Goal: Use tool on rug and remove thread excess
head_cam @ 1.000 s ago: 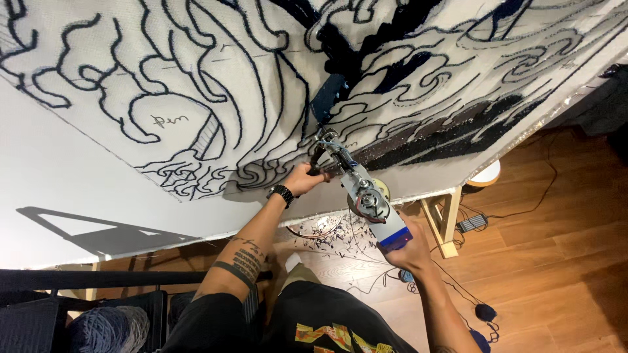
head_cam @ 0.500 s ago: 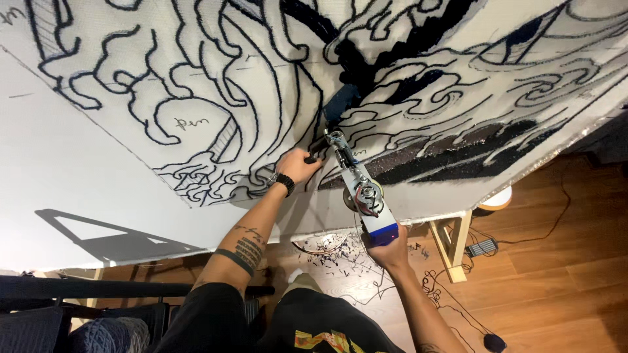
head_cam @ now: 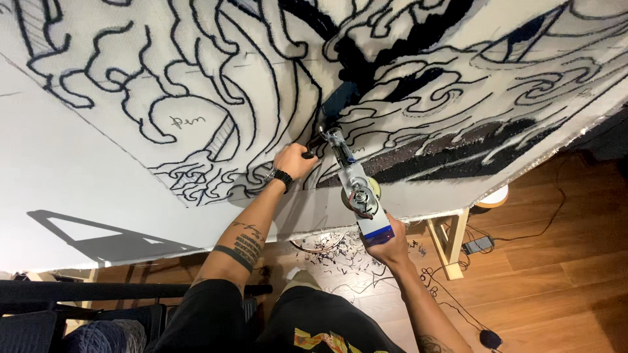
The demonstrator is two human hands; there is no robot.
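While its nose presses against the stretched white cloth (head_cam: 131, 189) just below a dark filled patch of the black-line pattern, the tufting gun (head_cam: 353, 186) slants down toward the person — right hand (head_cam: 386, 245) w/ fingers wrapped tight round the blue-ended grip at the bottom, left hand (head_cam: 294, 160) fisted on the black front handle near the nose, a black watch (head_cam: 282, 178) at that wrist. Around: black swirls and wave outlines cover the cloth, yarn scraps (head_cam: 347, 252) litter the wood floor (head_cam: 562, 261) below its edge — a wooden frame leg (head_cam: 451, 242) stands to the right w/ a black cable (head_cam: 458, 307) trailing by it.
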